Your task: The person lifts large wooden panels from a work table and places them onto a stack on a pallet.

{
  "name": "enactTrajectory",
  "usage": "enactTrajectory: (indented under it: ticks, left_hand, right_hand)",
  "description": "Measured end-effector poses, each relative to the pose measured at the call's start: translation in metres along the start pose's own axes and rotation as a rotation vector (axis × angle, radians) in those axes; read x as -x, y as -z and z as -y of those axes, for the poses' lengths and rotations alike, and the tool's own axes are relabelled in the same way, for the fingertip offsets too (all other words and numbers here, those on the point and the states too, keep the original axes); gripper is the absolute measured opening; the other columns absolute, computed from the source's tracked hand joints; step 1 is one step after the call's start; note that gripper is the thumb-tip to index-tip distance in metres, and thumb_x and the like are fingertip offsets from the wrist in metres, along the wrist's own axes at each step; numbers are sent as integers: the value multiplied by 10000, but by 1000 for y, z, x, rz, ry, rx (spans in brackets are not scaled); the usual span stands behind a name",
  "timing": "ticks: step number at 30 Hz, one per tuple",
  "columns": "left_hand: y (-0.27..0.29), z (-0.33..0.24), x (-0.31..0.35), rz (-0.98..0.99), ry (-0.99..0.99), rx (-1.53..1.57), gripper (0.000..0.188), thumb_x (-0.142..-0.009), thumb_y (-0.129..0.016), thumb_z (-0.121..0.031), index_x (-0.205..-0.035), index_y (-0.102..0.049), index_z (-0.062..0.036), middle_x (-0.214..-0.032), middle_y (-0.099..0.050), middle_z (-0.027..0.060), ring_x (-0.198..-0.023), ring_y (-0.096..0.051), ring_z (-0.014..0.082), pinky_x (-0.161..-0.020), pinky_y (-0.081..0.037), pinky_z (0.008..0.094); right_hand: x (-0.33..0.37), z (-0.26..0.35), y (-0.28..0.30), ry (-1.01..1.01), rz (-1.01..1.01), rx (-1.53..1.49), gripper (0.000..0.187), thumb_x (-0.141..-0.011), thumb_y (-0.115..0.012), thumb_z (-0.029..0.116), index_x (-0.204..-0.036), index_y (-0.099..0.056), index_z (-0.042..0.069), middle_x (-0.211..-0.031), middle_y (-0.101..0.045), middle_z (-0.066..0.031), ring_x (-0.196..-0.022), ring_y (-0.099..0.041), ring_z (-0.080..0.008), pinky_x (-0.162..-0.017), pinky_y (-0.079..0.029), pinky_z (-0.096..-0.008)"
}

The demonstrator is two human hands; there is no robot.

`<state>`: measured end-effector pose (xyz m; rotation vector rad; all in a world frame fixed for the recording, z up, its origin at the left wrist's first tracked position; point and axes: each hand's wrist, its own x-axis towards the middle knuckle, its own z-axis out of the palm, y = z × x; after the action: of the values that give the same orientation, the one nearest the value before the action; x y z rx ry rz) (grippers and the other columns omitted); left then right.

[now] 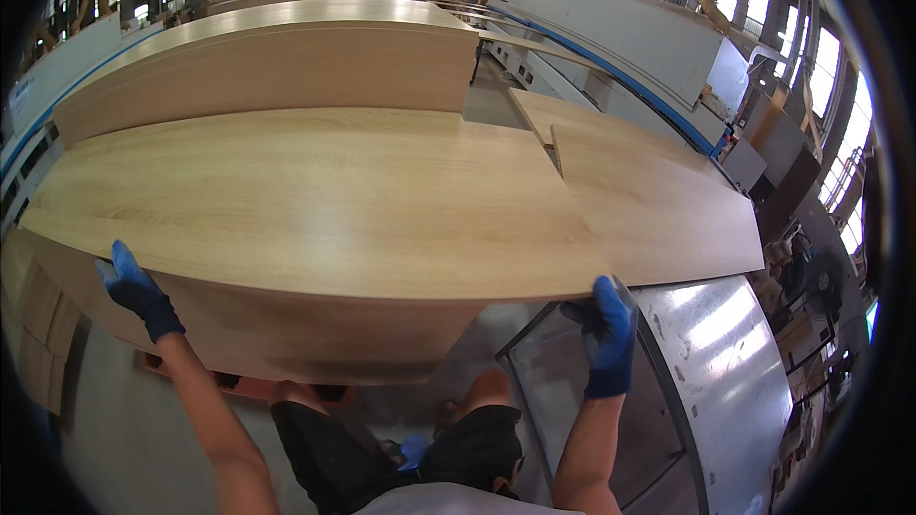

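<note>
A long, pale wood-grain board lies across the top of a stack of like boards in front of me. Its right end reaches past the stack and over another wood-grain board on the right. My left hand, in a blue glove, grips the near edge toward the left end. At the near right corner, my right hand, gloved the same way, is closed round the edge. The fingers under the board are hidden from me.
A second board stack stands just beyond. To the right are a shiny metal table and a long grey machine with a blue strip. An orange-red pallet sits under the near stack. Two people are far back.
</note>
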<state>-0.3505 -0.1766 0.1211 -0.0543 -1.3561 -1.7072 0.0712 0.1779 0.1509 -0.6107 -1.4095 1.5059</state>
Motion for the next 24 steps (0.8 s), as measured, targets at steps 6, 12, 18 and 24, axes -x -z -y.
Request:
enactTrajectory:
  ticks: [6, 12, 18, 24]
  left_hand:
    - [8, 73, -86, -82, -52, -612, 524, -850, -481, -359, -1120, -508, 89, -1118, -534, 269, -996, -524, 388, -845, -401, 384]
    - [17, 123, -136, -41, 74, -718, 621, -831, -438, -477, -1110, -527, 70, -1069, -560, 267, -989, -530, 403, -841, -407, 415]
    - [41, 140, -171, 14, 17, -715, 619, -830, -437, -515, -828, -622, 76, -804, -623, 253, -745, -580, 376, -656, -403, 431]
    - [42, 128, -175, 69, 31, -774, 623, -842, -435, -522, -892, -616, 71, -840, -637, 221, -762, -584, 307, -705, -412, 398]
  right_hand:
    - [-51, 7, -29, -72, 305, 438, 409, -848, -553, 308, -1072, -562, -34, -866, -621, -78, -760, -588, -134, -641, -471, -245]
    - [-69, -12, -42, 177, 424, 633, 371, -874, -540, 325, -998, -590, -22, -811, -651, -137, -735, -591, -173, -678, -455, -308]
    - [-67, -30, -68, 339, 491, 812, 476, -865, -502, 430, -991, -580, -22, -693, -578, -243, -630, -548, -385, -618, -452, -388]
    - [-58, -28, -74, 452, 367, 915, 473, -863, -526, 390, -1027, -560, -52, -719, -581, -231, -657, -572, -313, -604, -453, -365]
